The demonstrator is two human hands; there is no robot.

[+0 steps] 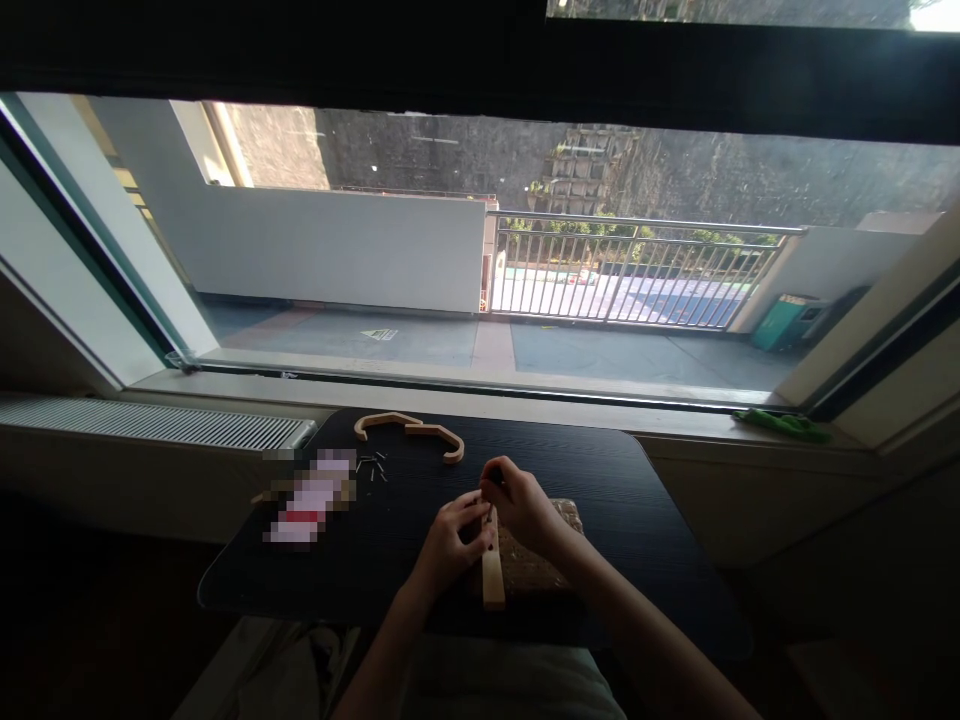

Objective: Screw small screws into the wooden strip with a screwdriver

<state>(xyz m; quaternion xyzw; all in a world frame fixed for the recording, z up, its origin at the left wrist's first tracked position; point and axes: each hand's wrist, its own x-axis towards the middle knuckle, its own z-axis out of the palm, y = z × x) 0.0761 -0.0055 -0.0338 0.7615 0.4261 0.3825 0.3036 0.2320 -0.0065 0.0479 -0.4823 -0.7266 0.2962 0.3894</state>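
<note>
A pale wooden bar (493,580) with dark holes points toward me, by the left edge of a brown, rough-looking block (529,568). My left hand (453,540) is closed around the bar's upper part, its thumb and fingers on either side. Above the bar, my right hand (519,500) grips what looks like a screwdriver (490,513), dark at the handle, its thin shaft upright over the wood. Whether the tip sits in a hole or on a screw is too small to tell. Several screws or nails (373,465) lie loose at left. Two curved wooden hooks (386,418) (439,432) rest farther back.
The dark table (585,460) has rounded corners and stands against a window sill (480,400). A blurred pinkish packet (311,500) lies on its left side. A radiator (172,420) is beyond the left edge, and a green cloth (780,425) lies on the sill at right.
</note>
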